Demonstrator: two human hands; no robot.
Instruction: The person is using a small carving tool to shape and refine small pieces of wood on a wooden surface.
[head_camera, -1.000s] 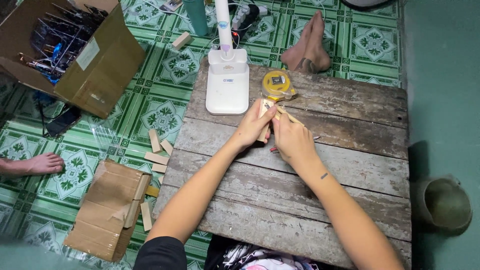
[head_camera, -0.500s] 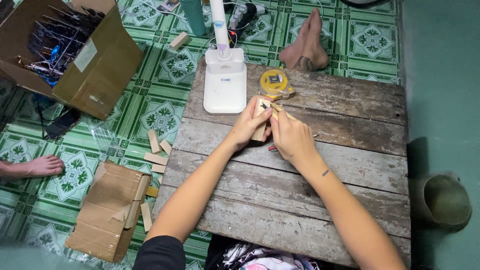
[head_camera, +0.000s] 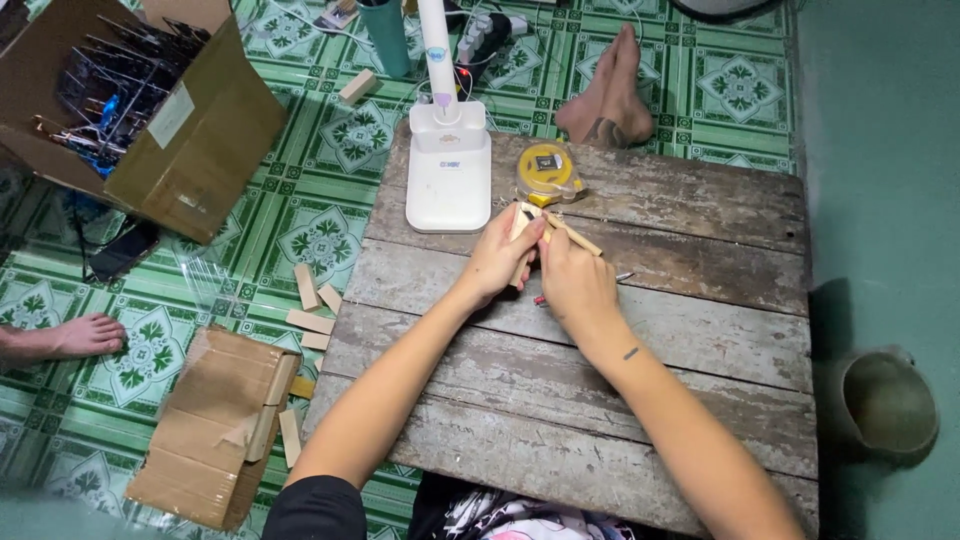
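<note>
Weathered wooden table (head_camera: 600, 400) is used as work surface. Small wooden block (head_camera: 522, 228) is gripped upright in left hand (head_camera: 497, 262), long axis pointing away, apparently steadied for marking. Thin stick (head_camera: 575, 236) is pinched in right hand (head_camera: 573, 283), slanting right. Hands are touching. Yellow tape measure (head_camera: 548, 172) and white lamp base (head_camera: 449, 178) are seen beyond.

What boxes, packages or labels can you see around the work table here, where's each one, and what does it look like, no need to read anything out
Open cardboard box: floor, upper left; brown, with dark items inside.
Pale label: on that box's side; small rectangle.
Flattened cardboard box: floor left of the wooden table; brown, taped.
Small label: on the white lamp base; tiny strip.
Dark label: on the round yellow tape measure; square.
</note>
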